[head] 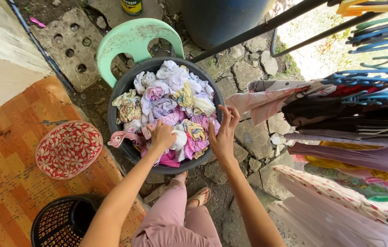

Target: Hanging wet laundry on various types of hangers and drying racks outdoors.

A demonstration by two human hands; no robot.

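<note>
overhead, a yellow-labelled can [131, 6] stands at the top edge, behind a pale green plastic chair [132, 39]. dark round basin [122, 87] sits against the chair, heaped with twisted wet clothes [171, 103], white, pink, lilac. left hand [162, 135] fingers curled into the pile, gripping a pink piece. right hand [223, 137] at the basin rim, fingers spread wide, holding nothing. red floral mat [68, 148] and black mesh basket [63, 222] to the left; hung garments on hangers [363, 119] crowd the right.
</note>
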